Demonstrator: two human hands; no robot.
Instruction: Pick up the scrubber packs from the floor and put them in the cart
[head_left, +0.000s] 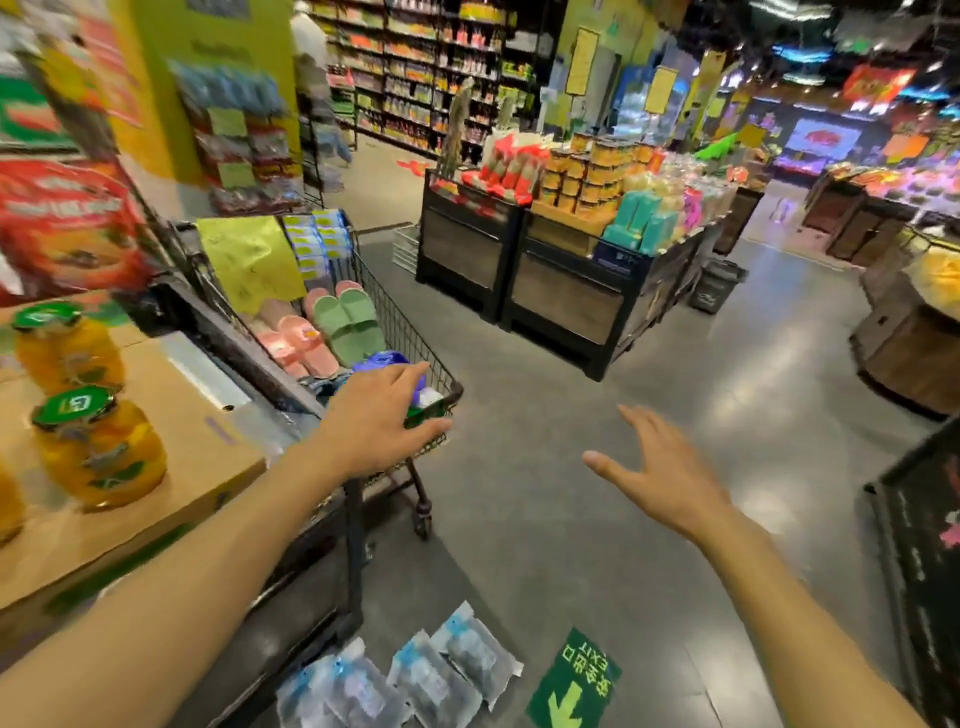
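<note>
While several scrubber packs (415, 675) lie on the grey shop floor (597, 467) at the bottom of the view, just beside the cart's lower frame, neither hand holds one. The left hand (382, 415) rests on the near corner of the wire shopping cart (415, 332), fingers loosely spread over the rim and gripping nothing that can be seen. The right hand (660, 467) hangs in the air over the floor, palm turned inward, fingers straight and apart. This looks like a pause between packs: the next move calls for bending down and reaching for the heap below. The packs are flat, clear plastic pouches with pale blue printing, overlapping in a loose fan, next to a green exit arrow sticker (574, 686). Inside the cart lie green slippers (348, 322), pink slippers (293, 345) and a yellow sheet (249, 260).
</note>
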